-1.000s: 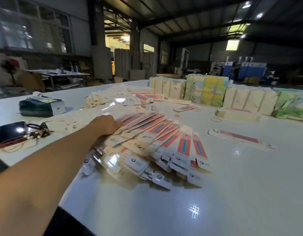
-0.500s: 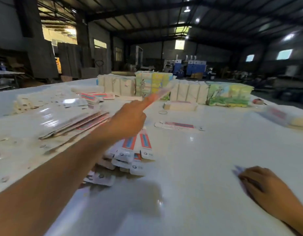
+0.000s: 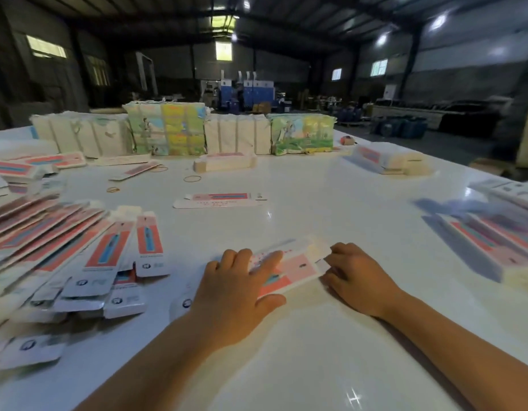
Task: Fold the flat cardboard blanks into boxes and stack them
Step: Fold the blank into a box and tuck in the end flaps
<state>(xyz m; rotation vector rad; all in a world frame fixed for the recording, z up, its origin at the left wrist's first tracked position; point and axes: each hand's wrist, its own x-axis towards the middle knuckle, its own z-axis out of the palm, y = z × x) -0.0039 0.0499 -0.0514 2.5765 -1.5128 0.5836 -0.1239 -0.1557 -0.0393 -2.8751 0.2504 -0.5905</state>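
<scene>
Your left hand (image 3: 233, 292) lies flat, fingers straight, pressing the near end of one pink cardboard blank (image 3: 289, 269) on the white table (image 3: 331, 336). Its long axis runs away to the right, where your right hand (image 3: 356, 278) curls at the far flap; whether it pinches is unclear. Half a second ago the left hand was lifting this blank off the fanned blanks (image 3: 78, 256), right hand idle.

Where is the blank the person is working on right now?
In the head view, the blank lies on the white table at lower centre, under the left hand and touching the right hand, right of the fanned pile of blanks.
</scene>
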